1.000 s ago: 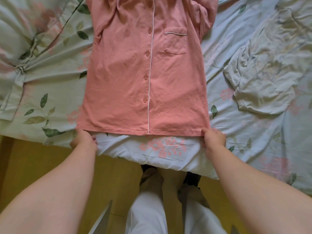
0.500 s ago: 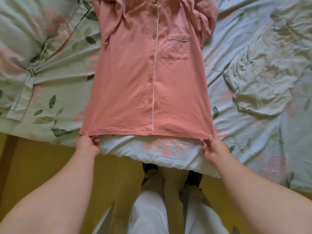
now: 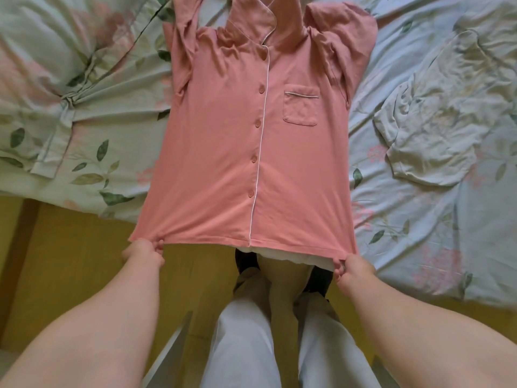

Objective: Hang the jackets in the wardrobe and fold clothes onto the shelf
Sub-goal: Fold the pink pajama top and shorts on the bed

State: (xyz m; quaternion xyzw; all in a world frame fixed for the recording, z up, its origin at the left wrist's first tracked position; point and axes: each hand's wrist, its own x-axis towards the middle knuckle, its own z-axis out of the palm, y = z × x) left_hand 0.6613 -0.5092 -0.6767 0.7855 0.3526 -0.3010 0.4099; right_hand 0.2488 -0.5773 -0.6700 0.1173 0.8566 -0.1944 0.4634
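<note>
— What's different from a second ago?

— The pink shirt point(image 3: 237, 152) has slid toward the person. Its hem was lying on the edge of the bed point(image 3: 419, 233), with a strip of white sheet showing below it. Now the hem hangs past that edge over the floor point(image 3: 70, 261), and the collar has come into view at 12 o'clock.

— And the hands?

— Both are holding on. The left hand point(image 3: 144, 252) pinches the hem corner at 7 o'clock and the right hand point(image 3: 354, 268) pinches the other corner at 5 o'clock. Fingers and thumbs are curled tight on the cloth, and the hem is pulled straight between them.

— So what does that mean for the job?

— I'd say the shirt is being drawn flat and smooth, buttons up, ready for folding. No fold has been made yet. The sleeves are bunched beside the collar, at 11 and 1 o'clock.

— Where is the shirt relative to the hands?

— It stretches away from them toward 12 o'clock and lies along the middle of the bed. Only its bottom edge is lifted clear. A crumpled pale garment point(image 3: 436, 127) lies apart at 3 o'clock.
</note>
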